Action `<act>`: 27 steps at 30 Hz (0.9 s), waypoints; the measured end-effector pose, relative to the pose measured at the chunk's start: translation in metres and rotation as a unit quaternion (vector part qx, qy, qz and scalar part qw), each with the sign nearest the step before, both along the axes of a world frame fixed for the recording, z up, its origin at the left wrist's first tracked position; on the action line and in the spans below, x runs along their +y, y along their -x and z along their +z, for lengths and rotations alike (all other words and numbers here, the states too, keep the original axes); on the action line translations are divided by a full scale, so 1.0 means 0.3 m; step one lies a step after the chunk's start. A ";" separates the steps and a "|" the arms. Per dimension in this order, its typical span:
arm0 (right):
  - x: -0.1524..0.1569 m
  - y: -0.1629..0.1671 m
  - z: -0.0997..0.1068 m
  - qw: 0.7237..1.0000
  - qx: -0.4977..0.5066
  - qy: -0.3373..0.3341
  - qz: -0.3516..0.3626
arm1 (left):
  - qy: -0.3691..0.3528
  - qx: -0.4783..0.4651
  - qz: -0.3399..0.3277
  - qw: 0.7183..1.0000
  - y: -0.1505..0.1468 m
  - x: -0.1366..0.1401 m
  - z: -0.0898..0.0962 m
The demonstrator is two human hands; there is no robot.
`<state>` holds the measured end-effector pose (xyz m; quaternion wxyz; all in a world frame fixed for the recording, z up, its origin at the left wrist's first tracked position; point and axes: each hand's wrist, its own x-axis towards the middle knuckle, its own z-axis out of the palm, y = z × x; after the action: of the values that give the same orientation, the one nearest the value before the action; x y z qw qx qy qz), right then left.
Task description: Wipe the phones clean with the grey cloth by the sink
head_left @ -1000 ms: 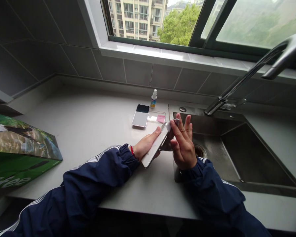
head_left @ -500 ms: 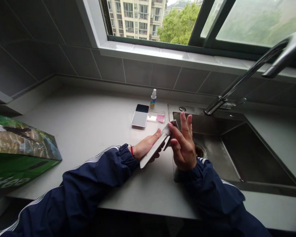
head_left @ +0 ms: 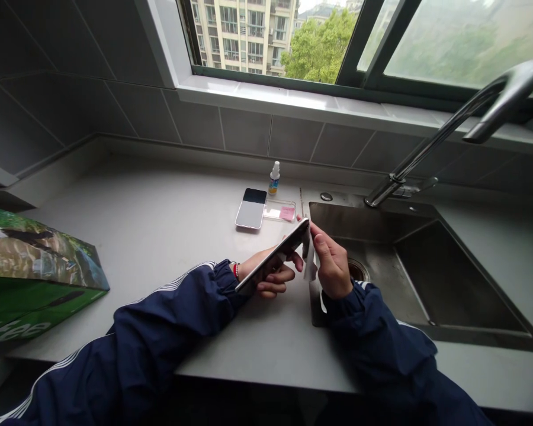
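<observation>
My left hand [head_left: 273, 279] grips a smartphone [head_left: 273, 260], tilted on edge above the counter so its dark glossy face shows. My right hand [head_left: 334, 263] is closed on a thin grey cloth [head_left: 310, 260], which it presses against the phone's upper end and which hangs down from there. Behind the hands, a second smartphone [head_left: 251, 209] lies flat on the counter, its surface part dark, part light grey. A clear phone case [head_left: 275, 210] with a pink label lies beside it. Just past these stands a small white spray bottle [head_left: 273, 179].
To the right is a steel sink [head_left: 420, 284] with a tall chrome faucet [head_left: 435, 145]. At the left stands a green printed carton or bag [head_left: 39, 284]. A tiled wall and a window [head_left: 266, 41] rise behind the white counter [head_left: 160, 219].
My left hand has turned the phone, so its dark face now shows. My right hand has gone from spread fingers to a closed grip on the cloth at the phone's top edge.
</observation>
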<state>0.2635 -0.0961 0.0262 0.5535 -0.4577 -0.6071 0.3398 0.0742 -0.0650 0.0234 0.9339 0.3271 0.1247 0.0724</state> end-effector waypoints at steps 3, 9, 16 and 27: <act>0.012 -0.002 -0.012 0.999 0.010 0.045 -0.010 | 0.031 -0.047 -0.004 0.998 0.014 0.013 -0.030; 0.002 0.007 -0.003 0.997 0.032 0.070 -0.009 | 0.045 -0.044 -0.023 0.998 0.010 0.018 -0.036; -0.014 0.008 0.015 0.995 -0.051 -0.080 0.014 | 0.074 -0.012 -0.006 0.997 -0.003 0.008 -0.055; 0.016 0.005 0.003 0.987 0.089 0.125 0.039 | 0.057 -0.011 -0.005 0.998 0.009 0.017 -0.037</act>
<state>0.2621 -0.0914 0.0270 0.5298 -0.4677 -0.5256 0.4736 0.0714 -0.0599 0.0123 0.9527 0.2732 0.1163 0.0646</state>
